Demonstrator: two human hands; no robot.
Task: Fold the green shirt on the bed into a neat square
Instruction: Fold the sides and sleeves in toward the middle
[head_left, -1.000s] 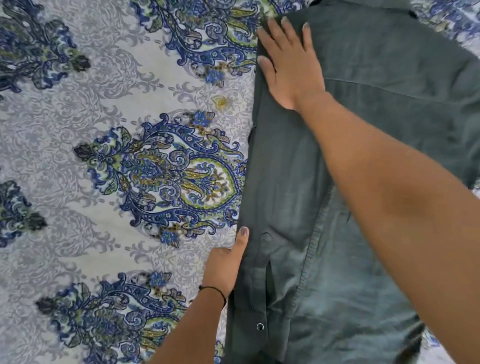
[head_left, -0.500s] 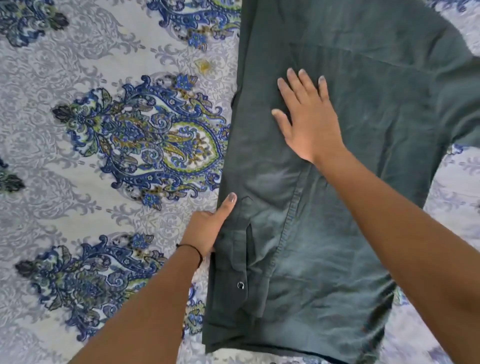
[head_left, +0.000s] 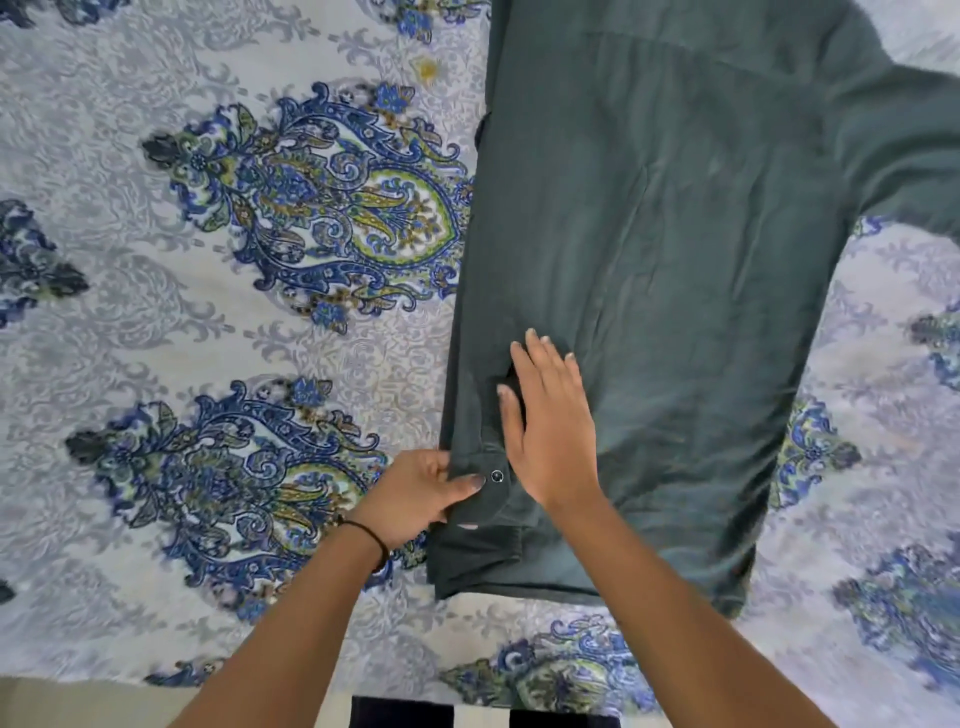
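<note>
The green shirt (head_left: 675, 270) lies flat on the bed, its left side folded inward as a long strip; one sleeve stretches off to the upper right. My left hand (head_left: 415, 493) pinches the folded sleeve cuff with a snap button (head_left: 497, 476) near the shirt's lower left edge. My right hand (head_left: 553, 423) lies flat, fingers together, pressing on the fabric just right of that cuff. The shirt's hem runs along the bottom near the bed's front edge.
The bedsheet (head_left: 218, 249) is white-grey with blue and green paisley patterns and spreads wide to the left of the shirt. The bed's front edge (head_left: 156, 680) runs along the bottom, with floor and a dark striped item (head_left: 431, 714) below.
My right hand slid down the shirt from the upper part to the cuff. My left hand moved down the left edge and closed on the cuff. The view shifted toward the hem.
</note>
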